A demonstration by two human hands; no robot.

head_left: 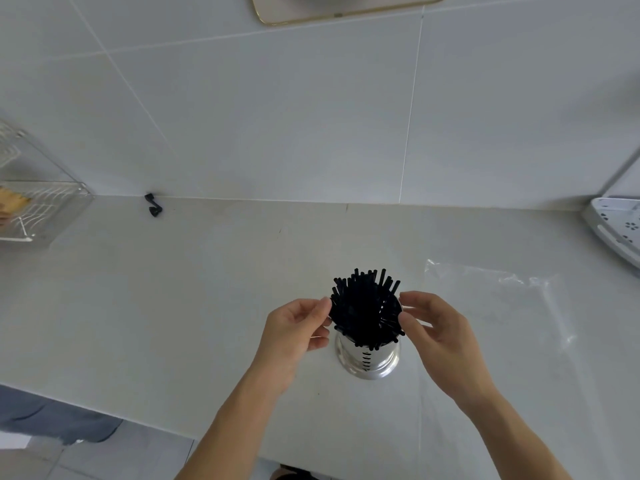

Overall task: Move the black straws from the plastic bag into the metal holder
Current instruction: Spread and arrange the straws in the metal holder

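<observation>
The black straws (365, 306) are standing in the metal holder (367, 358), low centre of the frame, fanned out in a rough bunch w/ their tips splayed past the rim. The holder sits upright on the pale surface (207, 289). Just right of it the plastic bag (491, 306) lies flat and clear on the same surface — it looks empty, no straws visible in it.

Both hands are up at the top of the bunch. The left hand (294, 332) is at the left edge of the straws, its fingers (323, 304) loosely curled w/ the tips at the outer straws; the right hand (438, 327) is at the right edge, fingers (407, 320) spread a little apart, tips against the straws. Neither hand looks clamped on anything — more a light touch on each side.

So I'd say the transfer itself is about done, and what's in hand is tidying: gathering the splayed straws so they sit in properly. Next move prob. calls for a gentle squeeze inward from both sides or a tap down, w/out tipping the holder.

Elsewhere: a small black clip-like thing (154, 205) by the wall, upper left, a clear rack (45, 202) at the far left edge, and a white tray (616, 226) at the far right.
</observation>
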